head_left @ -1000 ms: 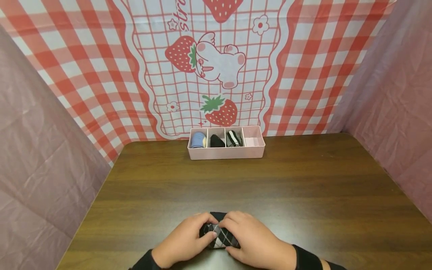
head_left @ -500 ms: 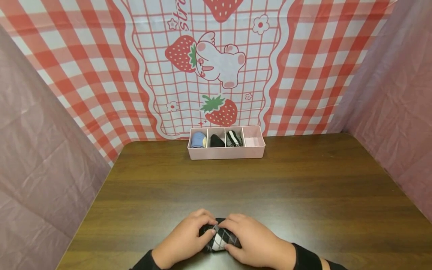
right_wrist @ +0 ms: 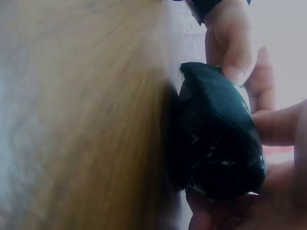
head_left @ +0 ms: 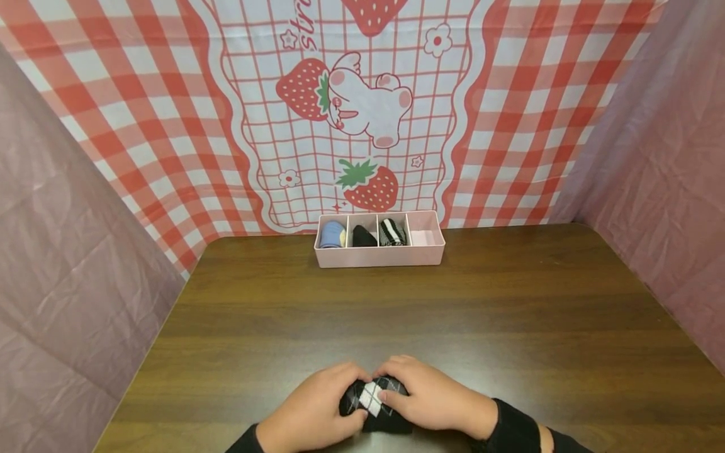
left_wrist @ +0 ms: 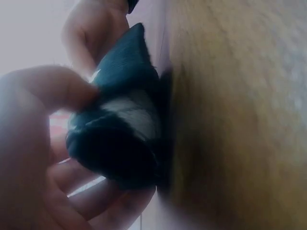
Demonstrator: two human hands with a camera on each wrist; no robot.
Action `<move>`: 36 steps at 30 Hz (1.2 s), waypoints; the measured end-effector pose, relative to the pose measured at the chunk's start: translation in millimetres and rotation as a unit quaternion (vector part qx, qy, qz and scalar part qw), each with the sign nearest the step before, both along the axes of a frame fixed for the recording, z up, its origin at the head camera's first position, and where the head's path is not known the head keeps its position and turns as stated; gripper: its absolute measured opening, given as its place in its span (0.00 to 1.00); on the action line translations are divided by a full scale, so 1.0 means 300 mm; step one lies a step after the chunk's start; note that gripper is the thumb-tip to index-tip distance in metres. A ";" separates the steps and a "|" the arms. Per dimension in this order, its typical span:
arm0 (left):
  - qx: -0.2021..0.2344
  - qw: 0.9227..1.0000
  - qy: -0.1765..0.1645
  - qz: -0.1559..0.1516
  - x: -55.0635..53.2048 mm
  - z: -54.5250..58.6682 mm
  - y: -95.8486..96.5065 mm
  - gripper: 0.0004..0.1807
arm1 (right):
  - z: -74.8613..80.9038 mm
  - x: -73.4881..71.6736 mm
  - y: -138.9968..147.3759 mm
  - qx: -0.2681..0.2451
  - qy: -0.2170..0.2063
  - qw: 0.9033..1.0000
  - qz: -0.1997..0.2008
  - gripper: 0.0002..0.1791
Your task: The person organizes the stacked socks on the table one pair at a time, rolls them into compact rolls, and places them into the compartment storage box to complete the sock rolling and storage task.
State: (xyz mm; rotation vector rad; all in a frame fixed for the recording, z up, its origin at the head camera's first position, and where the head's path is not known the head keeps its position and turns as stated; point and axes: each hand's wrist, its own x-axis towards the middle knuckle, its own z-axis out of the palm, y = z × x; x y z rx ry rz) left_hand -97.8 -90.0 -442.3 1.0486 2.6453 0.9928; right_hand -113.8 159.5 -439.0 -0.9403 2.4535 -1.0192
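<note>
A rolled black, grey and white argyle sock [head_left: 370,397] lies on the table close to its near edge. My left hand [head_left: 317,406] grips its left end, thumb on the near side and fingers curled over the far side. From the right, my right hand [head_left: 433,393] holds the other end, its thumb lying across the white diamond. In the left wrist view the roll's dark end [left_wrist: 115,153] faces the camera, with fingers behind it. The right wrist view shows the sock's black side [right_wrist: 216,124] between both thumbs and the fingers, against the wood.
At the back of the wooden table [head_left: 396,308] stands a pink divided box [head_left: 379,257]. Its compartments hold a blue roll [head_left: 332,235], a black roll [head_left: 364,237] and a black-and-white striped roll [head_left: 392,233]; the rightmost shows its bare bottom. A strawberry-print cloth [head_left: 510,126] hangs behind.
The sock has turned between my hands: its white diamond now faces up, and a plain black part shows at the near side. Both hands have shifted slightly and stay on it.
</note>
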 end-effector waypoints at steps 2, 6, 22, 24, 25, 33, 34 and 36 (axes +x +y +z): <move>-0.008 1.000 -0.005 0.008 -0.001 0.002 0.003 0.14 | 0.001 -0.002 0.000 0.000 -0.001 1.000 -0.001 0.15; -0.023 0.999 -0.016 0.029 -0.004 0.001 0.011 0.11 | -0.002 -0.002 0.001 0.007 -0.003 1.000 -0.006 0.18; -0.009 0.985 -0.119 0.123 0.002 0.017 0.035 0.06 | 0.026 0.032 -0.028 0.096 0.043 0.981 -0.164 0.42; 0.000 0.984 -0.122 0.133 0.008 0.017 0.036 0.07 | 0.035 0.040 -0.032 0.117 0.043 0.974 -0.191 0.40; 0.007 0.983 -0.124 0.138 0.011 0.017 0.037 0.07 | 0.040 0.043 -0.033 0.125 0.046 0.972 -0.196 0.37; 0.072 0.965 -0.194 0.159 0.023 0.012 0.056 0.22 | 0.060 0.055 -0.038 0.121 0.099 0.968 -0.197 0.30; 0.082 0.962 -0.206 0.159 0.024 0.009 0.059 0.26 | 0.063 0.058 -0.040 0.124 0.116 0.965 -0.201 0.29; 0.097 0.955 -0.230 0.160 0.027 0.006 0.064 0.30 | 0.068 0.065 -0.045 0.125 0.149 0.960 -0.203 0.25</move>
